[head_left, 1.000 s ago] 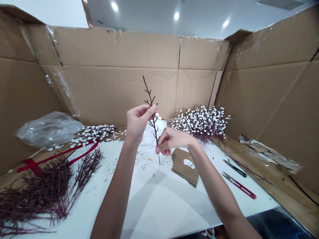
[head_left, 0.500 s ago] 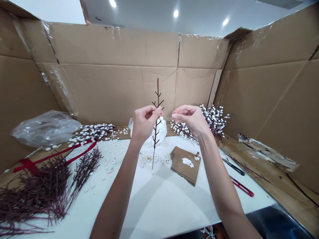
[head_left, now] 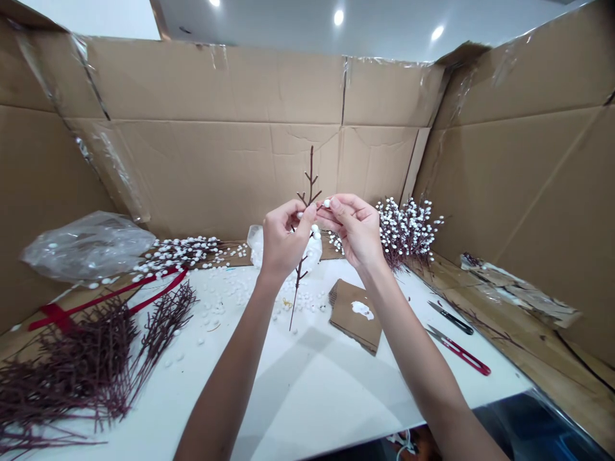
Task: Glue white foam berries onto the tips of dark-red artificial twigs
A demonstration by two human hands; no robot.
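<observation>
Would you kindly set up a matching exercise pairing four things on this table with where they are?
Things:
1. bare twig
2. white bead
3. red snips
4. pile of bare twigs

Places:
a. table's left side
b. pinched in the right hand
c. table's right side
d. upright in the left hand

Pairs: 1-d, 2-b, 3-c, 4-a

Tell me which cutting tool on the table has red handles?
The snips nearest the table's front edge: their handles are red. The other tool, just behind them, is black.
</observation>
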